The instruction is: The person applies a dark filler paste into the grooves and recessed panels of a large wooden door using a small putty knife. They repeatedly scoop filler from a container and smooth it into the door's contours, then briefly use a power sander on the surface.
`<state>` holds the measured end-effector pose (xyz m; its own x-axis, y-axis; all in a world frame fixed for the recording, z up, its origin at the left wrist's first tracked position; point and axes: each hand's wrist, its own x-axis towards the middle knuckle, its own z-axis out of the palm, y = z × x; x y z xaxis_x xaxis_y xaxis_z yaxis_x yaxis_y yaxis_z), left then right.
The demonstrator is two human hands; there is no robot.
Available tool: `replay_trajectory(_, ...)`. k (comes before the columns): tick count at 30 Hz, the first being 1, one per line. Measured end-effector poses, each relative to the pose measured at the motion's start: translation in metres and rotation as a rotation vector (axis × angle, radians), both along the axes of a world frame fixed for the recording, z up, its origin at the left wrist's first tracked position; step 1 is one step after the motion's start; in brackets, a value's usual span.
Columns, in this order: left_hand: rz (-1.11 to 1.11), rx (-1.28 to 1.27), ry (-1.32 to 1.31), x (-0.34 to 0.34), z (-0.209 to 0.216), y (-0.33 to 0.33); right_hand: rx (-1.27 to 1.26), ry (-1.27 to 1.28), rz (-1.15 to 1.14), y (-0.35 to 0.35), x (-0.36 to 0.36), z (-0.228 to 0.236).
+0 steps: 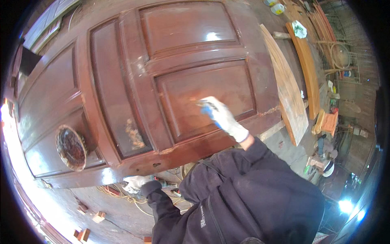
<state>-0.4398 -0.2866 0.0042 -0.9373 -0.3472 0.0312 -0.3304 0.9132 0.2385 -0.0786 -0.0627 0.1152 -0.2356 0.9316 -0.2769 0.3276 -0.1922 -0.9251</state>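
A large brown panelled wooden door (138, 87) lies in front of me, glossy in places. My right hand (221, 116), in a white and blue work glove, is over the lower right panel. Its fingers are closed around a small thing whose kind I cannot make out, its tip close to a lighter orange-brown patch. At the door's near edge is my left hand (136, 183), in a white glove. Its fingers are too unclear to read. A round tub (61, 142) with dark reddish-brown contents stands on the door at the left.
Two long wooden boards (293, 110) (306, 69) lie to the right of the door. Beyond them is a wooden block (326, 122). Yellow cables (132, 198) and small wood blocks (98, 216) are on the floor below the near edge.
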Motion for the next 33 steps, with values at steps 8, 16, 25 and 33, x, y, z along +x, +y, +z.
replay_trajectory(8, -1.343, 0.184, -0.032, 0.284, 0.027, 0.232, -0.086, -0.114, -0.561, 0.027, 0.196, -0.002)
replay_trajectory(16, -0.976, -0.338, 0.099, 0.357, -0.013, 0.301, 0.533, -0.585, -0.295, 0.140, 0.283, -0.054)
replay_trajectory(25, -0.994, -0.312, 0.078, 0.361, -0.003, 0.300, 0.609, -0.791, -0.100, 0.195, 0.279, -0.063)
replay_trajectory(33, -0.988, -0.322, 0.100, 0.360, -0.005, 0.300, 0.435, -0.888, -0.050, 0.182, 0.275, -0.053)
